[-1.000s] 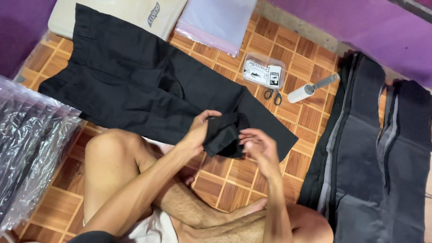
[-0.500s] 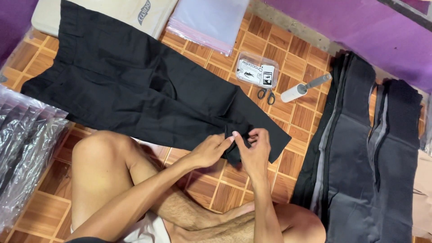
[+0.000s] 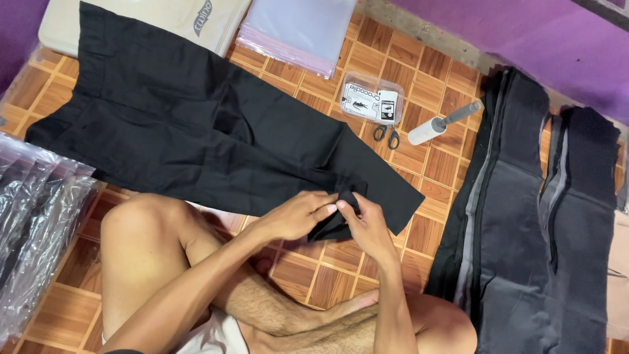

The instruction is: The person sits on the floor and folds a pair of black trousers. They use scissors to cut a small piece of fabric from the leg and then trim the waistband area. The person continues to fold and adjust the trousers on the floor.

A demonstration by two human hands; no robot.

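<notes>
**Both hands pinch the trouser hem**

While the person sits cross-legged on the tiled floor (image 3: pixel 327 275), a bare knee (image 3: pixel 141 226) rises at the left, just this side of the black trousers (image 3: pixel 196 131). Both forearms reach forward from the bottom edge and meet over the hem. The left hand (image 3: pixel 295 215) curls with its fingertips closed on the cloth; the right hand (image 3: pixel 368 223) pinches the same folded hem from the other side, thumbs nearly touching. Clear bagged clothes (image 3: pixel 36 229) lie at the left edge, and stacks of dark trousers (image 3: pixel 517 229) fill the right. Beyond the trousers lie small scissors (image 3: pixel 386 134), a lint roller (image 3: pixel 440 124) and a clear plastic box (image 3: pixel 372 99). Farthest off are flat plastic bags (image 3: pixel 301 29) and a beige cushion (image 3: pixel 183 19) under the waistband.
</notes>
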